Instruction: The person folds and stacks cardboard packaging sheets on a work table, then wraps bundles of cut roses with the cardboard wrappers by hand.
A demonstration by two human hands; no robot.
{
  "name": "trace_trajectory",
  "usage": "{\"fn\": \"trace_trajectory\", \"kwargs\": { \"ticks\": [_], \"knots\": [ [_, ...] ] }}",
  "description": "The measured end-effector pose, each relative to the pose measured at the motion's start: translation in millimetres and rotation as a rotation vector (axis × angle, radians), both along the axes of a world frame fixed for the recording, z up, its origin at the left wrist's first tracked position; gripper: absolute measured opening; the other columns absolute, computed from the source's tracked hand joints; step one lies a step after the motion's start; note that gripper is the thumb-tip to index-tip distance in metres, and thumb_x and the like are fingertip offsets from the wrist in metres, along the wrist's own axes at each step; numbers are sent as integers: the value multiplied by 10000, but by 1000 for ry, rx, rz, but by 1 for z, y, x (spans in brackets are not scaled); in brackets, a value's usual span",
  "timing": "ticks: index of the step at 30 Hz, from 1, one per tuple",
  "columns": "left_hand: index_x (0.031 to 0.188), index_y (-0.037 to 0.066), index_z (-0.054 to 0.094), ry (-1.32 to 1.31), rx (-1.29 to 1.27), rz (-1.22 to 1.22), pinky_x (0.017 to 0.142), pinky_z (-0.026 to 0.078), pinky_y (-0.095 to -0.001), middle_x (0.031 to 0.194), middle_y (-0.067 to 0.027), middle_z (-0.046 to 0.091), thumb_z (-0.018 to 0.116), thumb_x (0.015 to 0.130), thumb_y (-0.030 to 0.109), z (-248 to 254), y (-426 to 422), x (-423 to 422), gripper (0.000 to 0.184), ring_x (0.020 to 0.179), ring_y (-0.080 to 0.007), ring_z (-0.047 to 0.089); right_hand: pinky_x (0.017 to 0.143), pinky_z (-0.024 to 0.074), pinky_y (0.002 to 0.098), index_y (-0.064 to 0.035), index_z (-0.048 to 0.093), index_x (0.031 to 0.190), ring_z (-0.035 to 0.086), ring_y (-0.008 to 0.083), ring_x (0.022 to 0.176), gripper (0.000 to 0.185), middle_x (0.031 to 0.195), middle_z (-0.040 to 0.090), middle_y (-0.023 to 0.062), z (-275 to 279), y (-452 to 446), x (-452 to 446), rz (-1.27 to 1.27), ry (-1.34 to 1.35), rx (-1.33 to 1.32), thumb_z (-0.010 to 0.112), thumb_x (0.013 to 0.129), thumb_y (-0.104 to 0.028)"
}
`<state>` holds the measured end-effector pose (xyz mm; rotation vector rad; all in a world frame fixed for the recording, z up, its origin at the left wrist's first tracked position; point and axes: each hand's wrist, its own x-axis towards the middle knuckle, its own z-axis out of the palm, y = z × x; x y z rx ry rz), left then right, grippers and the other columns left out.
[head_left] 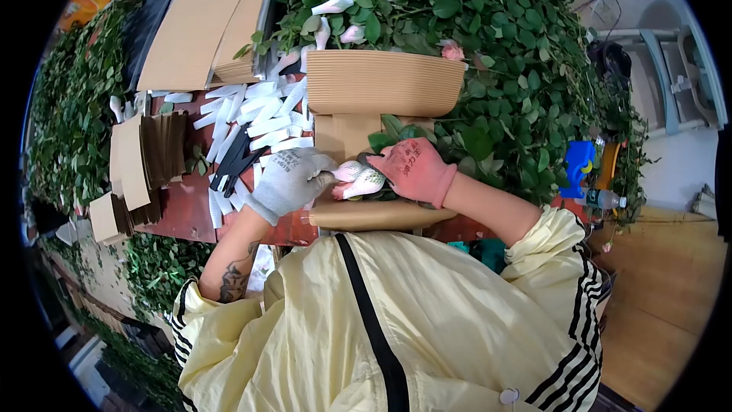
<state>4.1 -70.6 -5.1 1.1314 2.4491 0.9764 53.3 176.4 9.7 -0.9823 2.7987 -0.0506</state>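
Observation:
Several pink rose buds in white foam net sleeves (364,182) lie between my hands, over an open corrugated cardboard wrapper (349,128). My left hand (288,181), in a grey glove, has its fingers pinched together at the tip of one netted bud. My right hand (415,171), in a pink glove with dark fingertips, is closed around the roses just behind their heads; its grip hides the stems. Green rose leaves (476,141) stick out beyond this hand. The wrapper's ribbed far flap (385,82) stands up, and its near flap (381,216) curves against my body.
White foam sleeves (263,118) and a black stapler-like tool (238,162) lie left. Cardboard pieces (137,160) and large sheets (206,15) are stacked beyond. Leafy roses (450,8) fill the back and right, near a blue tape dispenser (579,159) and a bottle (602,199).

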Motion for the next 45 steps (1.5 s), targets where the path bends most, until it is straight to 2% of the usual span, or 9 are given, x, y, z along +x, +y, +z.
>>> {"fn": "trace_trajectory", "kwargs": {
  "ticks": [6,11,12,17,21,27,29,39,45],
  "knots": [
    [847,36,645,-35,84,-54,646,473,-366,754,-117,617,649,748,76,0,0,-6,107,732,-301,599,672,439,388,-154,567,1140,604,227,798,416,860,613,36,-11,2,-3,-82,-140,9,558,728,-209],
    [867,53,659,-123,43,-30,648,477,-351,765,-112,619,645,742,61,6,-6,-7,125,727,-288,604,623,443,385,-134,622,922,615,233,737,254,765,627,51,-18,0,-1,-92,-20,-133,386,920,-231],
    [865,41,655,-142,31,-6,648,479,-340,773,-114,624,644,745,53,6,-8,-5,121,723,-279,610,631,458,362,-157,601,1104,620,235,779,283,848,626,59,-11,0,-3,-76,-121,-26,449,865,-150],
    [858,22,643,-148,-4,91,681,480,-339,796,-119,634,644,744,59,6,-34,-14,120,755,-272,618,618,450,356,-184,603,1081,626,229,771,281,861,619,56,-9,1,-1,-101,-92,-26,400,887,-169],
    [911,16,630,21,-412,280,700,487,-348,878,-145,637,613,746,34,35,-80,-25,166,752,-288,621,614,449,361,-173,603,1066,621,229,758,266,822,617,48,-6,1,-2,-81,-115,7,409,884,-166],
    [1054,62,639,88,65,-170,801,491,-346,998,-121,641,588,752,16,47,-4,-13,310,919,-294,614,605,454,372,-145,576,1135,622,231,746,312,790,616,49,-1,1,-4,25,-83,-6,438,856,-141],
    [1082,95,648,40,-62,-259,822,483,-348,1054,-115,631,590,770,70,20,7,-19,318,960,-295,601,619,444,366,-136,616,930,624,220,780,213,824,637,38,0,4,0,-22,-47,-14,415,900,-200],
    [1069,176,673,16,-188,-140,671,453,-361,803,-94,526,560,781,127,22,5,-5,313,741,-269,555,660,480,352,-85,532,926,623,243,777,204,822,597,81,55,25,-15,-314,95,-126,576,745,-170],
    [1109,210,646,94,-67,-120,650,464,-388,851,-101,564,519,792,166,12,8,2,345,747,-279,590,618,488,338,-91,541,907,620,239,732,132,848,591,101,17,-16,-11,-197,171,33,504,788,-135]
  ]
}}
